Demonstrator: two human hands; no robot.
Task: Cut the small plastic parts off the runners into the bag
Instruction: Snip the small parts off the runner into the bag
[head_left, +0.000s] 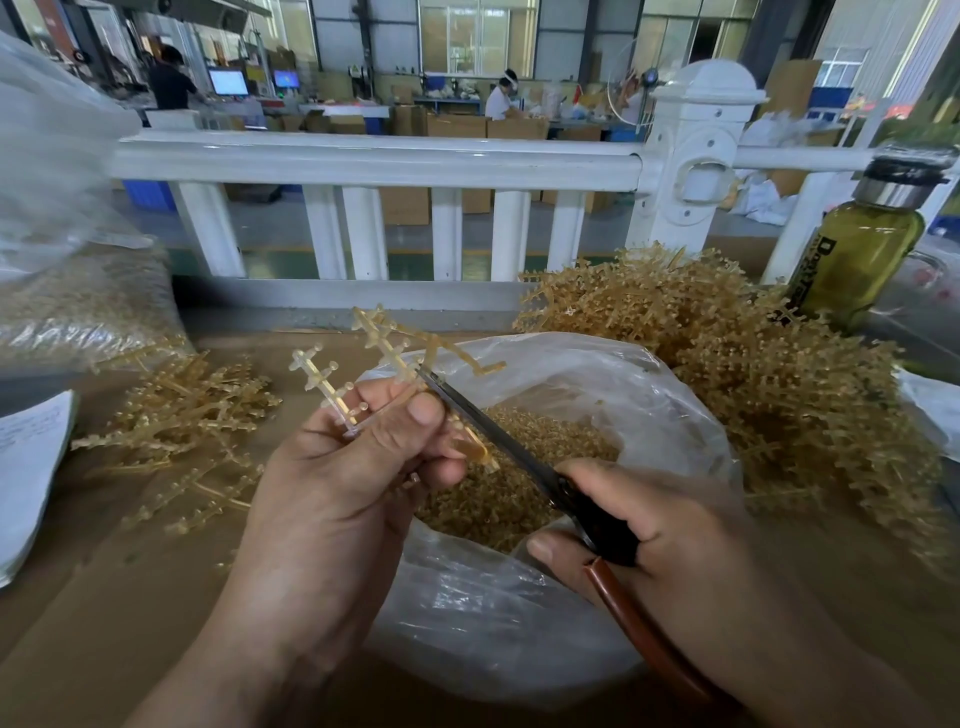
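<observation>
Right hand (670, 525), nearest the near edge: fingers curled round the handles of the scissors (501, 441), one handle brown, the pivot part black. The blades lie close together and slant up-left; the tip meets a branch of the runner (332, 387).

Left hand (353, 467): thumb and fingers pinch that runner, a pale amber strip with small knobbed parts on short stubs. It is held above the open mouth of the bag (493, 613).

The bag is clear plastic and sits at the middle of the tabletop (130, 597), against the near edge. A heap of cut parts (524, 478) lies inside.

Right side of the tabletop: large pile of runners (753, 364), touching the bag's far rim. Left side: smaller scatter of loose runners (192, 421).

Far left corner: big clear sack (67, 301) holding amber pieces.

Left edge: paper sheet (26, 467), faint handwriting too small to read.

Far right corner: bottle (862, 249), yellow-green liquid, steel collar, dark cap. Black lettering runs down its side, starts with "D", rest unreadable.

White railing (374, 161) stands behind the far edge.
</observation>
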